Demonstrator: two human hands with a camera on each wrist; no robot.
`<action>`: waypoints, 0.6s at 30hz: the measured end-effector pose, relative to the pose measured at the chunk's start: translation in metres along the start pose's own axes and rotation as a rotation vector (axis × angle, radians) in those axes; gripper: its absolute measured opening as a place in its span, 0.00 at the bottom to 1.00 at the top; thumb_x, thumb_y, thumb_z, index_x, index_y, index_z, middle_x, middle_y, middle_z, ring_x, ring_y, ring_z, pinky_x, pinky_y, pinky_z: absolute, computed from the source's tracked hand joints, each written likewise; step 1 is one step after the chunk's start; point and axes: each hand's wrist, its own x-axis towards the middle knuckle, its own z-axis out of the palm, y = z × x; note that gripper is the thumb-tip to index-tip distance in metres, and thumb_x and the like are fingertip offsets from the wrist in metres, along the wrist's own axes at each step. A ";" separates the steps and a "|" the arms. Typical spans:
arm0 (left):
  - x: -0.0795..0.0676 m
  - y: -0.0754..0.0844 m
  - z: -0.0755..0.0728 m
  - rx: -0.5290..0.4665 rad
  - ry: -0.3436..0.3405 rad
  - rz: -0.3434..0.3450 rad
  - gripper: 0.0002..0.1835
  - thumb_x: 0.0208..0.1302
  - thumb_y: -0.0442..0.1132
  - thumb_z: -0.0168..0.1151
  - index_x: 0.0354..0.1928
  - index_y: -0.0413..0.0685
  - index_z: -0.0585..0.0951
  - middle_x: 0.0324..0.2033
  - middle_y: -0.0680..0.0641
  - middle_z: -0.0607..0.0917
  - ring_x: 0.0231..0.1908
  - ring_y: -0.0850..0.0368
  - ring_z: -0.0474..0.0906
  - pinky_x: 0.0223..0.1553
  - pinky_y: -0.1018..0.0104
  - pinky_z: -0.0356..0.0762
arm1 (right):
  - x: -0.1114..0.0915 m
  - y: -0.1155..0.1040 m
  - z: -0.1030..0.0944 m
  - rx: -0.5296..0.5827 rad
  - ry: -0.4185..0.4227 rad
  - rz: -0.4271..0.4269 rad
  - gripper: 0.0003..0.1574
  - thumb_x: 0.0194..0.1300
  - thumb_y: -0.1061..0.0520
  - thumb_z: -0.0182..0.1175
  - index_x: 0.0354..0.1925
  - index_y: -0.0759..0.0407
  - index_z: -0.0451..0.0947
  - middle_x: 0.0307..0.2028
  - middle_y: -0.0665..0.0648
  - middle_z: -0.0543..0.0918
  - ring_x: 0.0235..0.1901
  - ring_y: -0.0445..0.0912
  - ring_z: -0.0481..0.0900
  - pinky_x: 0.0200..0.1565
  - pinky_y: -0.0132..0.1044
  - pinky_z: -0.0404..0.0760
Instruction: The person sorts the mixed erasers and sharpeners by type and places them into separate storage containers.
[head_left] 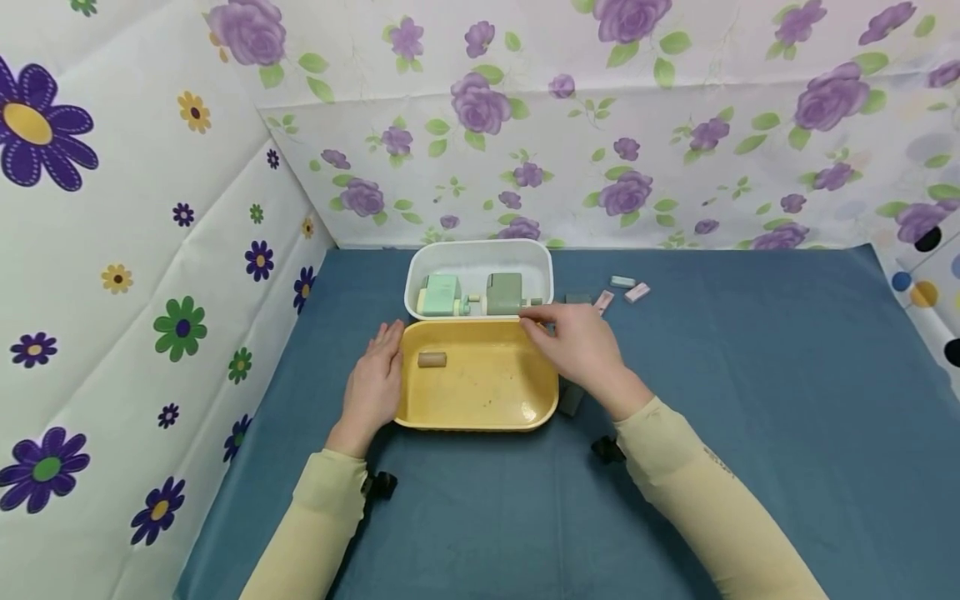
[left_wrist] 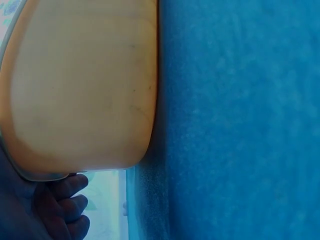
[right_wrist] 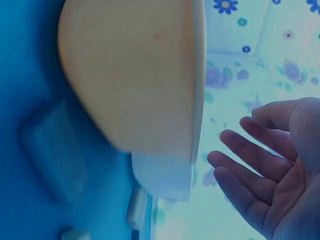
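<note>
A yellow tray lies on the blue cloth, with a small brown cylinder inside at the left. My left hand rests along the tray's left edge, fingers together and mostly straight. Over the tray's upper right corner hovers my right hand; its fingers are loosely bent and spread, with nothing held between them in the right wrist view. Just behind stands a white tray, holding a mint-green boxy item and a grey-green boxy item among smaller pieces.
Right of the white tray lie small pink blocks and a pale teal one. A dark grey-green block sits beside the yellow tray, partly hidden by my right hand. Flower-printed sheets rise at the back and left.
</note>
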 end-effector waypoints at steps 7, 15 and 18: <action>0.000 0.001 0.000 -0.001 0.002 -0.005 0.27 0.88 0.37 0.44 0.82 0.38 0.62 0.80 0.41 0.66 0.82 0.44 0.54 0.82 0.45 0.50 | -0.009 0.021 -0.012 0.002 0.002 0.037 0.17 0.80 0.47 0.63 0.58 0.50 0.91 0.42 0.52 0.92 0.21 0.45 0.75 0.22 0.41 0.71; -0.001 0.002 0.000 -0.007 0.002 -0.007 0.27 0.88 0.37 0.44 0.82 0.39 0.62 0.80 0.41 0.66 0.82 0.45 0.54 0.82 0.45 0.50 | -0.017 0.041 -0.019 -0.016 -0.011 0.101 0.20 0.80 0.46 0.63 0.61 0.51 0.89 0.25 0.49 0.85 0.12 0.47 0.64 0.17 0.41 0.62; -0.001 0.002 -0.001 -0.008 -0.001 -0.009 0.27 0.88 0.37 0.44 0.82 0.39 0.62 0.80 0.41 0.66 0.82 0.45 0.54 0.82 0.46 0.50 | -0.021 0.050 -0.021 -0.027 -0.021 0.119 0.18 0.80 0.47 0.64 0.60 0.51 0.90 0.30 0.51 0.90 0.11 0.47 0.64 0.16 0.41 0.61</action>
